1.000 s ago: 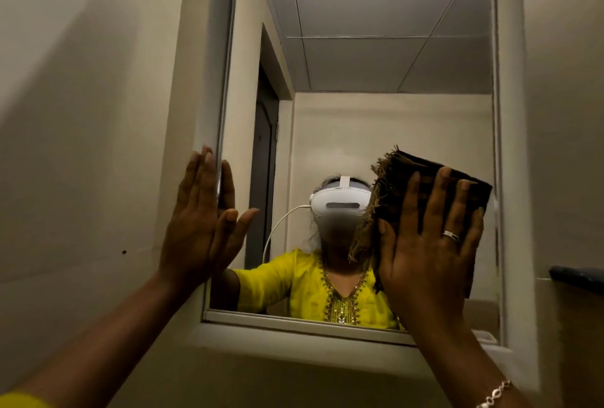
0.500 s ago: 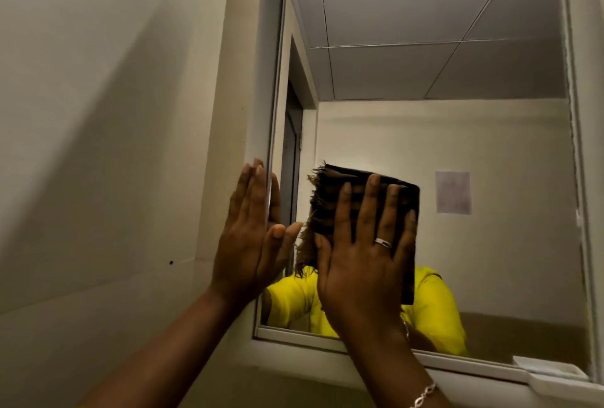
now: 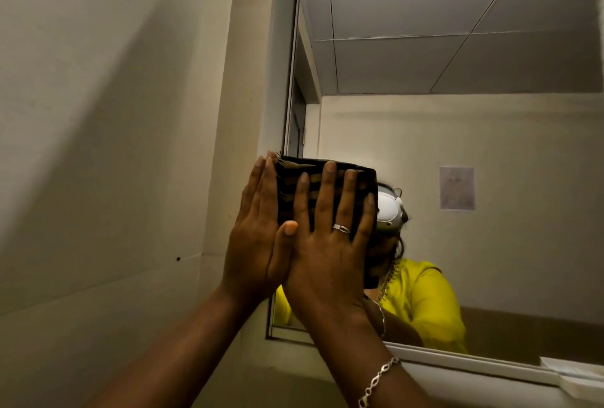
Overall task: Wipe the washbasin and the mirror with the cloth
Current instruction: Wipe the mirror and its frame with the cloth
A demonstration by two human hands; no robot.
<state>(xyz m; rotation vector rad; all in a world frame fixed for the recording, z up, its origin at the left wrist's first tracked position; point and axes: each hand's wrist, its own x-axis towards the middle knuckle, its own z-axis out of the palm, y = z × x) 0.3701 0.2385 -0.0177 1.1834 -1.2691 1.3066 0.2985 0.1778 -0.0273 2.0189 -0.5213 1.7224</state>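
The cloth (image 3: 315,185), dark, checked and folded, now lies flat against the mirror (image 3: 457,113) hard by its left edge. A second ago it was at the mirror's right side, and half a second ago near the middle. The right hand (image 3: 327,244) presses it to the glass, its grip spread, with straight fingers fanned over the fabric and a ring (image 3: 341,228) on one of them. The left hand (image 3: 258,234) has kept its place at the left frame (image 3: 277,80), its grip flat, with the fingers straight and close together. The two hands were apart before. Now they touch, the left thumb lying against the right hand's edge. The cloth's frayed edge meets the left fingers. To the right of the cloth the reflected headset (image 3: 389,211) shows again, after being hidden half a second ago. A bracelet (image 3: 376,381) hangs on the right wrist.
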